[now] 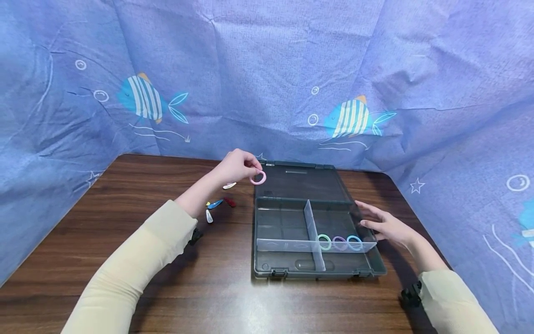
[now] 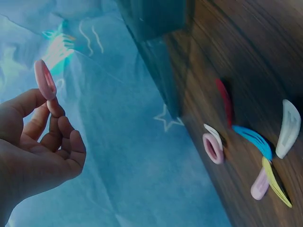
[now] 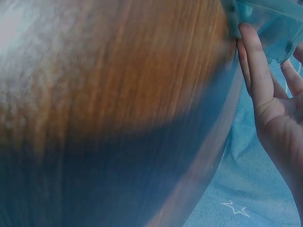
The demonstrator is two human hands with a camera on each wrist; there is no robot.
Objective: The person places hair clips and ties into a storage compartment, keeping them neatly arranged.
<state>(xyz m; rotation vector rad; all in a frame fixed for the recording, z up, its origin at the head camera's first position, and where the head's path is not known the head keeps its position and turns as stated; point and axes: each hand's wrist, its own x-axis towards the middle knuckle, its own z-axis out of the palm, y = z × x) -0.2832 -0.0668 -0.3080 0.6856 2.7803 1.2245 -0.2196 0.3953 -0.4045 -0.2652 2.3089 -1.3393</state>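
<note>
My left hand [image 1: 239, 166] pinches a pink hair tie [image 1: 258, 178] between thumb and fingertip, above the left edge of the open lid. In the left wrist view the same hair tie [image 2: 45, 80] stands up from the fingertips. My right hand [image 1: 385, 227] rests against the right side of a grey see-through organizer box [image 1: 319, 274], its fingers extended along the wall. Inside the box's right compartment, a green hair tie [image 1: 323, 242], a purple hair tie [image 1: 340, 243] and a blue hair tie [image 1: 354, 243] stand in a row by the clear divider [image 1: 288, 246].
Left of the box lie several snap hair clips, among them a blue clip [image 2: 253, 139], a red clip [image 2: 224, 101], a yellow clip [image 2: 277, 184] and a white clip [image 2: 289, 128]. Another pink hair tie [image 2: 213, 148] lies near them. A blue fish-print cloth [image 1: 267, 83] hangs behind the table.
</note>
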